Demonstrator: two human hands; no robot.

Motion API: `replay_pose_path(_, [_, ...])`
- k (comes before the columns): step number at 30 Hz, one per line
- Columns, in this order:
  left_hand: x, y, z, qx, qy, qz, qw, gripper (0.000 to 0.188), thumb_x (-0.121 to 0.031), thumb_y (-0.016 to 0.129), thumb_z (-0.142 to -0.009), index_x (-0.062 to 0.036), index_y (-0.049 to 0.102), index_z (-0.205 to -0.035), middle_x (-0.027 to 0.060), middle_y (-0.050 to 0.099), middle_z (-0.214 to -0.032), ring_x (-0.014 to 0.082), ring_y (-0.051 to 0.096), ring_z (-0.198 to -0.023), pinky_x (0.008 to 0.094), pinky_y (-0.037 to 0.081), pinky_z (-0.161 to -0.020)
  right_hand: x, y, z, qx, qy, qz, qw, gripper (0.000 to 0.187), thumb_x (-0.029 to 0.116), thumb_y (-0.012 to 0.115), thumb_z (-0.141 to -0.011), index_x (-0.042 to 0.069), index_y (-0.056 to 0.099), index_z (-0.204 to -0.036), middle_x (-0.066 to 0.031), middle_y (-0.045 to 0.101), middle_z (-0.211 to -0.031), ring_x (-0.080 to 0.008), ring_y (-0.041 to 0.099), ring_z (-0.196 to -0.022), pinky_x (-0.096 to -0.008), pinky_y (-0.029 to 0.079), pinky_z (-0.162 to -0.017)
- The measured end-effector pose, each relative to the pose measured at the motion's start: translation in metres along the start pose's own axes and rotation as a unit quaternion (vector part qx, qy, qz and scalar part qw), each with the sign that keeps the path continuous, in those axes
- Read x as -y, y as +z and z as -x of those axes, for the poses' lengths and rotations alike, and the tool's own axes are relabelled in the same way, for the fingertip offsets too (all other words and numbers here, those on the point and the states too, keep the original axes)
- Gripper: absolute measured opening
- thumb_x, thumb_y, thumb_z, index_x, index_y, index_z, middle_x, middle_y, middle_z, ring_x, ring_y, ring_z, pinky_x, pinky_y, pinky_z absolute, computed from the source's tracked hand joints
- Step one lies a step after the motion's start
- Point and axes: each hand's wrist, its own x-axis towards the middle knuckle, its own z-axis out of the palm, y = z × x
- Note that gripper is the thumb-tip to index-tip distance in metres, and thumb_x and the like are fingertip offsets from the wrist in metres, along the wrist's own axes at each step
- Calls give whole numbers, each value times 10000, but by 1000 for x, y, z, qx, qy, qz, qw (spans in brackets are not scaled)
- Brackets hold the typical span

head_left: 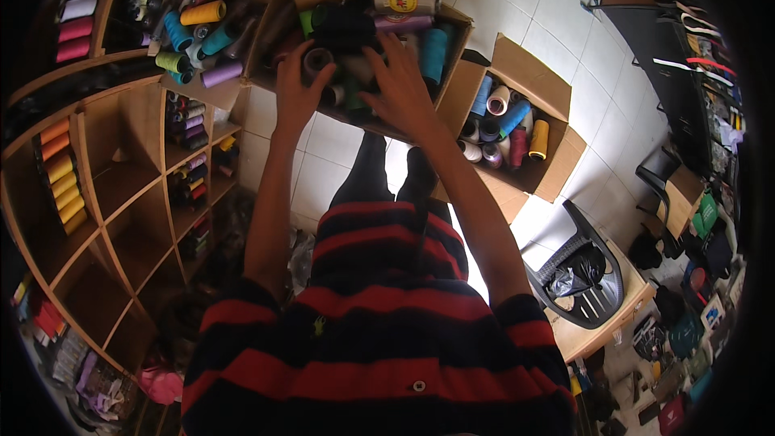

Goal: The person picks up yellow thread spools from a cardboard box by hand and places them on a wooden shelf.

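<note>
Left hand (300, 87) was curved around a dark thread cone (319, 60), thumb apart from fingers; couldn't tell if it was gripping. Right hand (398, 87) was spread to the cone's right, fingertip contact unclear. Cone sat in an open cardboard box (458, 36) of mixed thread, teal cone (433, 56) near its right wall. Second carton (534, 73) with cones was right; wooden cubby shelf (121, 131) with yellow spools (64, 186), left.
</note>
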Motion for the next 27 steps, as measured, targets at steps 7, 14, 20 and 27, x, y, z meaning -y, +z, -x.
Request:
replay_pose_path(7, [17,-5,-4,81,70,-8,994,538,-297,850,-674,-103,640,-1129,110,564,-1158,340,492,-1089,438,420,-938,-10,36,-52,103,24,93,990,729,335,823,-643,98,530,-1267,-135,516,-1218,-328,468,-1165,-500,377,-918])
replay_pose_path(14, [8,-13,16,123,86,34,988,637,-219,894,-594,-123,646,-1173,115,419,-1426,352,427,-1213,444,399,-1003,-12,23,-37,55,46,81,994,553,287,773,-723,53,558,-1175,-134,575,-1068,-313,534,-1065,-467,401,-845])
replay_pose_path(20, [4,-19,24,28,33,103,994,576,-167,827,-698,-43,581,-1204,112,516,-1337,322,472,-1179,413,401,-1004,-17,-1,84,-242,420,-108,868,522,321,718,-852,11,534,-1229,-211,653,-1058,-315,657,-967,-424,495,-839])
replay_pose_path(27, [-59,6,12,13,39,304,952,488,-428,634,-912,-16,563,-1163,121,628,-1100,229,595,-1007,354,470,-891,-97,2,237,-235,554,89,793,546,335,714,-834,-30,534,-1197,-221,567,-1124,-389,532,-1076,-476,418,-921])
